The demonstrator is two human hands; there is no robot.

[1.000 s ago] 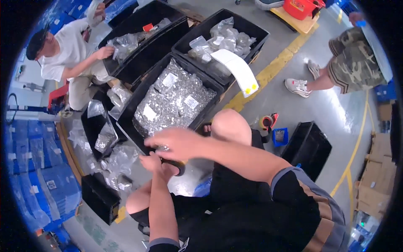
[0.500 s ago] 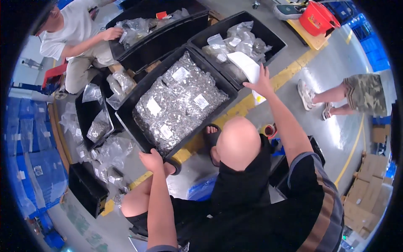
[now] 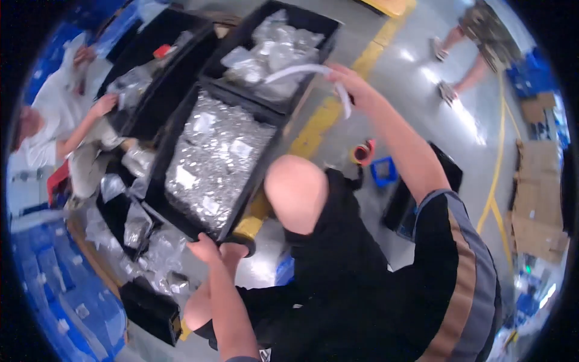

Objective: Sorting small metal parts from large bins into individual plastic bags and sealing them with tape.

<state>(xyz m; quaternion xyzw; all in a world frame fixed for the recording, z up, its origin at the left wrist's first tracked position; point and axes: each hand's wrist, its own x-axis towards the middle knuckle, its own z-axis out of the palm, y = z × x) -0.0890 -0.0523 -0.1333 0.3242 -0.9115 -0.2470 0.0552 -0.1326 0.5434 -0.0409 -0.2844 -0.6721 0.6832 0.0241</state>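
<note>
My left hand is closed on the near rim of a black plastic bin. Inside that bin lie clear bags of small shiny pieces, with white labels on top. My right hand, closed, holds a bent white paper sheet seen almost edge-on, one end hanging below the fingers. The paper reaches over the corner of a second black bin, which holds crumpled clear plastic bags. Motion blurs both the paper and the fingers around it.
On the left, a person in white reaches into another black bin. Loose plastic bags lie near a small black bin. A tape roll and blue frame sit right of my knee. Someone walks at upper right.
My view has turned, shifting the bins leftward and the walking person up. The white paper in my right hand now shows edge-on and bent. My left hand stays at the bin's rim.
</note>
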